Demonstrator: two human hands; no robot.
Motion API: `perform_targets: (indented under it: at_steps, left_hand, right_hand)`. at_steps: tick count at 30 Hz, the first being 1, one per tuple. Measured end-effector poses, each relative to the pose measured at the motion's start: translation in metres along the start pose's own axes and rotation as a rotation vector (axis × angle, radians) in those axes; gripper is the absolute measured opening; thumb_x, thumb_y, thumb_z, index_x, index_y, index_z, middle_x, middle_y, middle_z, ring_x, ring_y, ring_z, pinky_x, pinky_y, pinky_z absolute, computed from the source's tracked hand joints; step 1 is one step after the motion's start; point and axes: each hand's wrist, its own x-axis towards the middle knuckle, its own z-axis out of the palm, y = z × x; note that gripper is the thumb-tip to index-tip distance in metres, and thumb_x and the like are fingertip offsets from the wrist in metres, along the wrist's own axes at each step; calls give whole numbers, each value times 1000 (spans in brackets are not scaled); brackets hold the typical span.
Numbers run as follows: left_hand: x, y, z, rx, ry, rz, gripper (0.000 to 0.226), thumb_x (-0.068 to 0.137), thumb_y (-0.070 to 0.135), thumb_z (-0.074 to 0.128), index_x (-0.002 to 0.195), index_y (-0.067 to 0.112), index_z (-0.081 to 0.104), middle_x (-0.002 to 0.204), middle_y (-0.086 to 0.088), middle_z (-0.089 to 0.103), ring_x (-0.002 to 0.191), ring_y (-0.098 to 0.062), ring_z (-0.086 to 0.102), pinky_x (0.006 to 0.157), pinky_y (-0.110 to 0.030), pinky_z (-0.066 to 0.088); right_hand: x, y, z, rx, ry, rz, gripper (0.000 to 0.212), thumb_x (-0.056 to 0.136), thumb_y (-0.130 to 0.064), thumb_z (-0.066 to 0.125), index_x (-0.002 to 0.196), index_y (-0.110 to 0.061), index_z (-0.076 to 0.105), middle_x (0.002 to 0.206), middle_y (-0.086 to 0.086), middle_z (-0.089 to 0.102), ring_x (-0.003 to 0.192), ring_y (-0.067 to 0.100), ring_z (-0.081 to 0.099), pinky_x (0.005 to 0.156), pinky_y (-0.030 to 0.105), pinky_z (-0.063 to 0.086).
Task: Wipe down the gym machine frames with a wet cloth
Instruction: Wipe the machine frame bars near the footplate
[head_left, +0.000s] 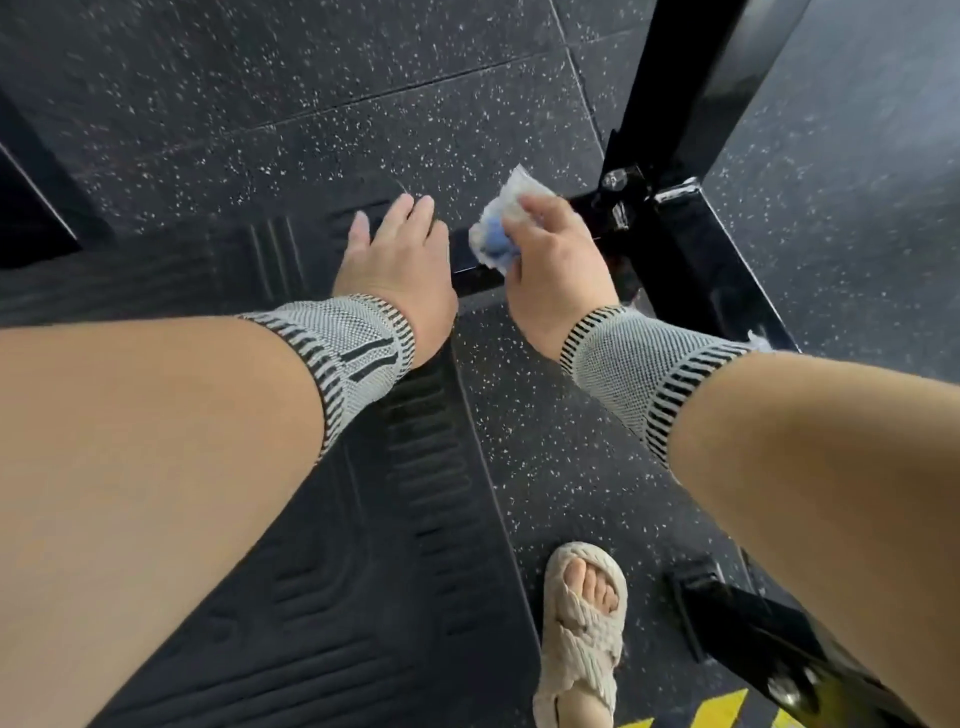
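Both hands reach down to the black frame (670, 218) at floor level; the right hand (550, 260) clutches a crumpled white-and-blue cloth (501, 223) against the low crossbar; the left hand (395, 249) hovers beside it, fingers loose, above the ribbed mat (363, 519).

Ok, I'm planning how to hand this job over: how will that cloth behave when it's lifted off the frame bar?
Probably floppy: the cloth is bunched and creased in the right hand, with a corner sticking up past the fingers. Likely light, since a loose pinch holds it over the black frame bar. If wet, it may cling or drip; wetness isn't visible.
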Motion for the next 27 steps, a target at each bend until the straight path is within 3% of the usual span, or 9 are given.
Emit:
perform_targets:
  at_steps: [3,5,9,11,15,17,21,24,27]
  left_hand:
    - [3,1,14,57,75,5,54,98,28,35,149,13,25,162,0,9,149,-17,0,117,-51,1]
    - [2,0,20,86,101,12,57,99,31,33,150,11,21,162,-1,6,149,-17,-1,117,-51,1]
    - [2,3,18,98,71,12,56,99,26,29,151,7,18,162,-3,2,149,-18,-5,117,-50,0]
    - [3,5,17,88,53,10,56,99,25,27,151,8,17,162,-4,0,148,-19,-7,117,-50,-1]
    - [2,5,18,67,56,-4,56,99,23,25,152,10,15,162,-3,-2,148,-18,-9,117,-50,-2]
    - [2,5,19,49,55,-1,55,99,23,27,152,10,17,162,-3,-3,148,-18,-9,117,-51,-3]
    - [1,4,20,46,59,1,55,99,26,30,151,10,19,162,-3,-4,148,-19,-10,117,-52,-3]
    - [1,6,20,61,61,-16,55,100,26,27,152,12,17,162,-2,-4,148,-18,-10,117,-52,-3]
    - [2,8,19,84,46,-11,57,100,27,27,153,12,13,162,-2,-5,148,-18,-11,116,-53,-4]
  right_hand:
    - [19,-7,28,-246,-210,-209,66,86,-8,56,145,-4,26,151,11,18,137,25,23,113,32,30]
    - [22,-4,28,-358,-238,-278,75,86,-7,53,149,-3,14,156,14,8,140,28,19,116,36,22]
    - [8,15,16,-476,-259,-56,70,92,-6,37,151,-3,-1,158,19,-3,145,32,8,120,40,8]
    - [5,7,21,-512,-248,15,66,93,-10,31,150,-1,-2,157,23,0,144,36,11,120,44,9]
    - [13,-10,35,-526,-270,-294,69,87,-10,20,150,-2,-4,158,19,-1,146,34,5,120,43,7]
    - [14,7,22,-576,-250,-267,71,81,-7,13,151,-4,1,157,19,6,145,32,10,120,44,6]
    - [6,22,11,-628,-314,-51,71,89,-5,33,149,0,-5,157,23,-2,145,37,7,119,48,7]
    - [23,-7,26,-610,-341,-257,76,92,-14,40,150,-3,-6,158,19,-7,146,35,1,119,46,9]
    - [28,-6,27,-548,-337,-315,78,92,-15,39,150,-4,-12,157,17,-15,146,33,-8,120,45,8]
